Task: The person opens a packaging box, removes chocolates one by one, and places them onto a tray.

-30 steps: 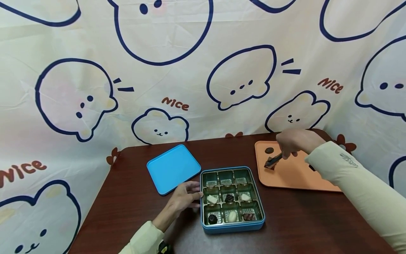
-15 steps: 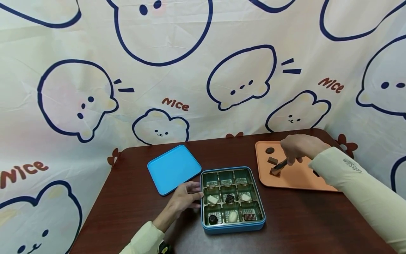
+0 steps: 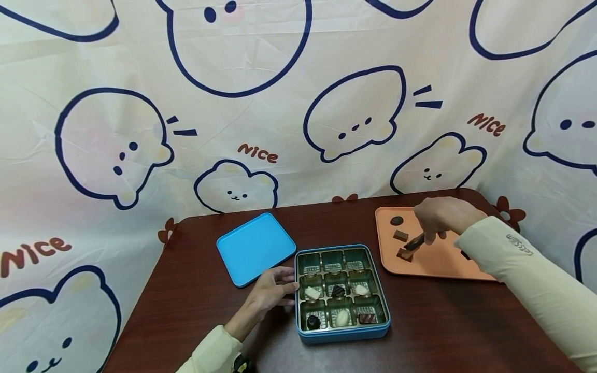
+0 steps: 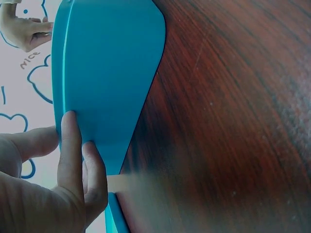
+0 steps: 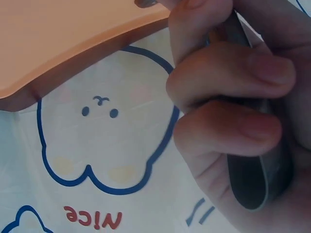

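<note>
Tongs [image 3: 415, 241] are gripped in curled fingers by the right hand [image 3: 445, 216], their tips set at a brown block [image 3: 404, 257] on the orange tray [image 3: 434, 265], near-left of that hand. The blue tin [image 3: 345, 338] is touched on its left side by the left hand [image 3: 269, 290], fingers loosely extended. Six of nine compartments, middle and near rows, are occupied by single sweets [image 3: 342, 317].

The right sleeve [image 3: 508, 259] hides from me part of the orange tray [image 3: 434, 267] and, against this tray, partly a dark object [image 3: 465, 254]. Whether the tongs [image 3: 414, 242] there grip the chocolate [image 3: 403, 255] is too small to tell.
</note>
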### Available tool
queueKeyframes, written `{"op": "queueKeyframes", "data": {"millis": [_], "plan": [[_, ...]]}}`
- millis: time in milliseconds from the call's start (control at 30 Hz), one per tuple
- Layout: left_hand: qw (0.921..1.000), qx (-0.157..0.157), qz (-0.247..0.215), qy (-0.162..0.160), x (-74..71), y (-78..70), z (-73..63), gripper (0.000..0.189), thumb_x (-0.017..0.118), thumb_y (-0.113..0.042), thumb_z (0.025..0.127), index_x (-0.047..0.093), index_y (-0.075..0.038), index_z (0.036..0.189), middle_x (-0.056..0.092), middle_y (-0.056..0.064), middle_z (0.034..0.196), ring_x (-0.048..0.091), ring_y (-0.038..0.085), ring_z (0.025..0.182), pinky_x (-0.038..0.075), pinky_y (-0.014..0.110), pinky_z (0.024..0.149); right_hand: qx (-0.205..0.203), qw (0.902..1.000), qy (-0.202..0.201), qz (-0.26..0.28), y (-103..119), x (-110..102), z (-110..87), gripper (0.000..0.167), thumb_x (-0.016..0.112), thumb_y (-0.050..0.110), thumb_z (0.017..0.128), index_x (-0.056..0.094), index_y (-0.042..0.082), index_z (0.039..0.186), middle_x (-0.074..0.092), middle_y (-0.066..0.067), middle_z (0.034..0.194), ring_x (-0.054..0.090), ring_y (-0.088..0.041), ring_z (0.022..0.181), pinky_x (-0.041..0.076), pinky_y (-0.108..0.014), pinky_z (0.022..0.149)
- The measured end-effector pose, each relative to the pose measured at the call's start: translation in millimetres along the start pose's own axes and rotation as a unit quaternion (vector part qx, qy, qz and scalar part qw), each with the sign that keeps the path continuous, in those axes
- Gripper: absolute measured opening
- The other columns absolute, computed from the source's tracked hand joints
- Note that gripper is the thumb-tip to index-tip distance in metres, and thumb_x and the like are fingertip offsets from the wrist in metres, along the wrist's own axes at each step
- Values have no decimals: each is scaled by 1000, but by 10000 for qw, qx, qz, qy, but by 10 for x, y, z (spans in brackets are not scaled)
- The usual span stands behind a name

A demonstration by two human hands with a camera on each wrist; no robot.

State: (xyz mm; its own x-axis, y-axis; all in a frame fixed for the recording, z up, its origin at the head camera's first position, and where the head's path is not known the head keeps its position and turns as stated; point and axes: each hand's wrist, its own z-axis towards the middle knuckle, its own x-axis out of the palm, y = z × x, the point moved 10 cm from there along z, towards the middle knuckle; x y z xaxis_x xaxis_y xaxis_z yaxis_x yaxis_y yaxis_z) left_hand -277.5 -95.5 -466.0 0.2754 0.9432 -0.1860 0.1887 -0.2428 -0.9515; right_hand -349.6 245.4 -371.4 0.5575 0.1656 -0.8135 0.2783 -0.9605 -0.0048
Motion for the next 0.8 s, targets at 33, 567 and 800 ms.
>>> {"op": "queueKeyframes", "data": {"millis": [33,567,800], "plan": [[10000,6,0,-2,0,-1,0,50,67,-4,94,48,12,137,56,29,127,68,27,98,63,41,68,2,10000,-3,-29,8,-13,-6,13,79,16,86,67,13,82,68,-5,72,64,-19,69,52,-32,60],[9999,-78,56,-70,-13,35,4,50,67,-4,94,48,11,138,56,29,128,69,27,98,63,42,69,-784,9952,-495,-297,706,-378,-349,10,79,24,86,77,16,80,66,1,65,60,-12,60,44,-24,55],[9999,-43,83,-68,-10,30,9,50,66,-5,94,48,11,138,56,28,128,69,29,99,63,42,68,-927,9931,-635,-338,923,-396,-447,11,81,23,84,77,19,75,65,4,61,62,-12,58,48,-26,54]]}}
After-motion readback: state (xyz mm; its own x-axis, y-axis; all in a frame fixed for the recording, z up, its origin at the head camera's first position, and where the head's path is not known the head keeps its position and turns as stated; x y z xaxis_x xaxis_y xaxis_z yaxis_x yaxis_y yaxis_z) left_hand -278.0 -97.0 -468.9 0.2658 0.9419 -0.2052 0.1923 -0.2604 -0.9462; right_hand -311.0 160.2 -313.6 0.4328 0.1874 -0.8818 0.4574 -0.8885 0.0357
